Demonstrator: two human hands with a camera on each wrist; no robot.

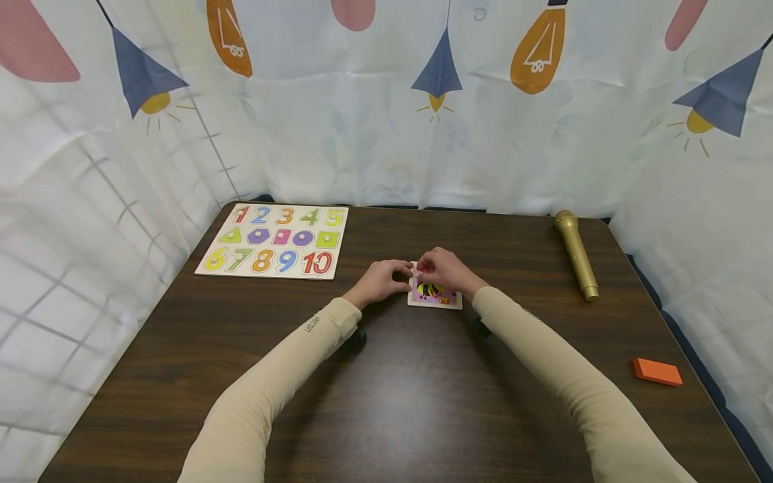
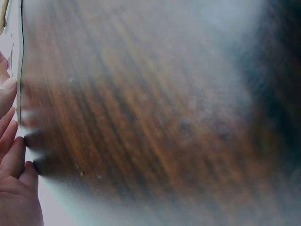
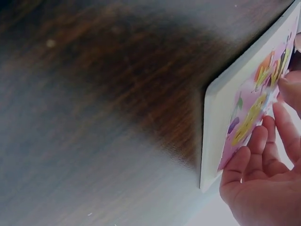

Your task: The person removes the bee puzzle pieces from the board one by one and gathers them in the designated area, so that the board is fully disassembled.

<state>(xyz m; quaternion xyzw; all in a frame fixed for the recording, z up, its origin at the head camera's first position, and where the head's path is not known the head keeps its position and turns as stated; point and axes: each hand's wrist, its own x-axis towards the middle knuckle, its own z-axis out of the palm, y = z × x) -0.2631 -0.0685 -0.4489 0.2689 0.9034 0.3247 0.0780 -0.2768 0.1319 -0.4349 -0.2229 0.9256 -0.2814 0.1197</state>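
Note:
A small square picture board (image 1: 429, 300) with a yellow-and-black bee on pink lies on the table in the head view. At its left edge my left hand (image 1: 380, 280) has thumb and fingers curved apart, the fingertips touching or very near the edge. My right hand (image 1: 449, 270) is over the upper part of the board, thumb and forefinger close together beside a red patch. Whether they pinch a piece is hidden. The right wrist view shows the board (image 3: 214, 136) at a slant, fingertips (image 3: 239, 157) against its face. In the left wrist view, fingers (image 2: 14, 155) show at the left border.
A number-and-shape puzzle board (image 1: 274, 274) lies at the back left of the dark wooden table (image 1: 398, 416). Towards the back right is a gold microphone-shaped object (image 1: 576, 255). An orange block (image 1: 657, 371) lies near the right edge. A printed white curtain (image 1: 362, 134) surrounds the table.

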